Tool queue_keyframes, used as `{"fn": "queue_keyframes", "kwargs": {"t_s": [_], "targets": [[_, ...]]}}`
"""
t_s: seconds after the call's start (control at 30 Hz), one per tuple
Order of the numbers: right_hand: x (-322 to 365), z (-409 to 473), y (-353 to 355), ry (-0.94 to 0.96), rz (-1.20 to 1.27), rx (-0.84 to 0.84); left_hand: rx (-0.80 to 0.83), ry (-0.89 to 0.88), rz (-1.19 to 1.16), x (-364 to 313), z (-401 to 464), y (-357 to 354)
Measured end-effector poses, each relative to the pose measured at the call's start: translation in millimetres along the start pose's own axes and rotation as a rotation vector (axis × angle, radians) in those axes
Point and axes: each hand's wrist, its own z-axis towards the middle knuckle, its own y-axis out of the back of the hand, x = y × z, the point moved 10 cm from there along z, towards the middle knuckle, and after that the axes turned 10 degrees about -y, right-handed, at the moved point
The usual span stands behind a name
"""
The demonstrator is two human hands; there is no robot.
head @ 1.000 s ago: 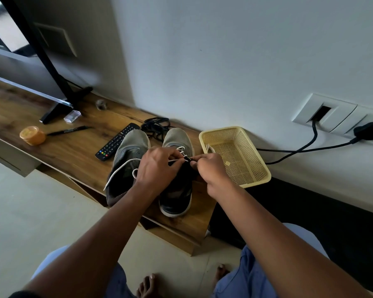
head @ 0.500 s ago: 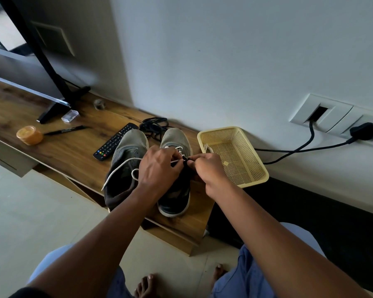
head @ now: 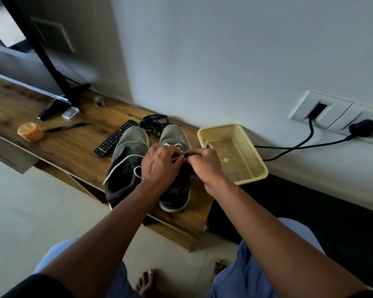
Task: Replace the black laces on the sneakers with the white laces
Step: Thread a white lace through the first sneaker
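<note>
Two grey sneakers stand side by side on a wooden shelf, toes toward the wall. The left sneaker (head: 125, 166) has no lace through it; a white lace (head: 122, 163) trails across it. Over the right sneaker (head: 175, 136) both hands meet. My left hand (head: 159, 166) pinches the white lace, and my right hand (head: 202, 164) pinches its dark tip at the eyelets. White lace crosses the right sneaker's front eyelets. A heap of black laces (head: 154, 123) lies behind the toes.
A yellow mesh basket (head: 257, 177) with a white lace end at its left wall sits right of the sneakers. A TV remote (head: 114, 138), a black marker (head: 66, 127), an orange tub (head: 30, 131) and a TV stand foot (head: 52, 106) lie left. Wall sockets and cables are at right.
Both hands stayed on the right sneaker's lace with only small finger shifts. The view drifted slightly.
</note>
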Motion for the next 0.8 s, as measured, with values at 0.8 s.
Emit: {"fn": "queue_keyframes", "kwargs": {"t_s": [0.8], "targets": [[19.8,14.9,-1.8,0.103,-0.167,-0.015,-0.04,-0.045,-0.101,3.5,4.8,16.2]]}}
